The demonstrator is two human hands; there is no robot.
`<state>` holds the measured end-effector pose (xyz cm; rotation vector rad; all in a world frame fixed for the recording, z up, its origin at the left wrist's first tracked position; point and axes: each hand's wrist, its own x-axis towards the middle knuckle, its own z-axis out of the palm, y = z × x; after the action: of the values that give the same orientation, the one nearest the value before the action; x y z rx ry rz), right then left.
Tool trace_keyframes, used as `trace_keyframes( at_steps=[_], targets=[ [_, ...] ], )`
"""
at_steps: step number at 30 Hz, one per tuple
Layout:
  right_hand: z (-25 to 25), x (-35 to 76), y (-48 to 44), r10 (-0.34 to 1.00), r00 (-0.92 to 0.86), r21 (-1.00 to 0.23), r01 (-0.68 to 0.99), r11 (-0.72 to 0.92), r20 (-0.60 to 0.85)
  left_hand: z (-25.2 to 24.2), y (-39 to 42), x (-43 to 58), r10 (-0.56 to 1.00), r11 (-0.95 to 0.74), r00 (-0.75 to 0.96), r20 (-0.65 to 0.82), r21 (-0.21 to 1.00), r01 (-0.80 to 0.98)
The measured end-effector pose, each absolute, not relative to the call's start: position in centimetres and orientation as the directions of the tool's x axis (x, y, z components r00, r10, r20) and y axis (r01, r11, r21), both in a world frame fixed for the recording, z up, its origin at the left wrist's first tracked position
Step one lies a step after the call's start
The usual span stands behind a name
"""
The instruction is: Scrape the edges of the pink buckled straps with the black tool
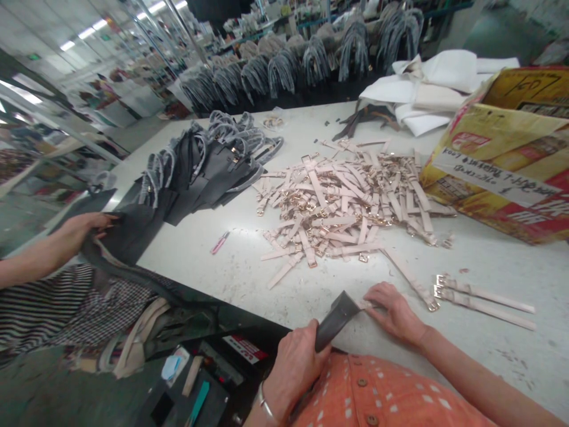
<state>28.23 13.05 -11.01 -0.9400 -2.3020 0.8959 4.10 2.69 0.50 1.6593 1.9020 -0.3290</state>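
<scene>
My left hand (299, 362), a bangle on its wrist, is wrapped round a folded dark grey leather strip (338, 317) at the table's front edge. The strip's far end points up and to the right. Beside that end, the fingers of my right hand (395, 311) are pinched together on a small pale bit that I cannot make out. Just beyond lies a large heap of pale pink buckle straps (338, 201) with gold buckles. To the right of my right hand, two buckle straps (486, 301) lie side by side.
A yellow and red carton (502, 172) stands at the right. At the left are black bag pieces (208, 178) with wrapped handles, and a co-worker's hand (89, 228) on a black piece. A small pink cutter (219, 243) lies mid-table. White sheets (444, 83) are piled behind.
</scene>
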Motion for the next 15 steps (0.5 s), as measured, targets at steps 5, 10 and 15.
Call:
trace_keyframes(
  at_steps=[5, 10, 15],
  targets=[
    [-10.6, 28.2, 13.0, 0.754, -0.625, -0.763, 0.384, 0.521, 0.201, 0.5, 4.6, 5.8, 0.815, 0.17, -0.039, -0.578, 0.175, 0.97],
    [-11.0, 28.9, 13.2, 0.763, -0.628, -0.781, 0.398, 0.482, 0.152, 1.2, 5.6, 6.5, 0.795, 0.137, -0.021, -0.606, 0.147, 0.98],
    [-11.4, 29.4, 13.5, 0.742, -0.654, -0.797, 0.367, 0.48, 0.146, 2.2, 5.4, 6.3, 0.791, 0.062, 0.027, -0.611, 0.125, 0.99]
  ],
)
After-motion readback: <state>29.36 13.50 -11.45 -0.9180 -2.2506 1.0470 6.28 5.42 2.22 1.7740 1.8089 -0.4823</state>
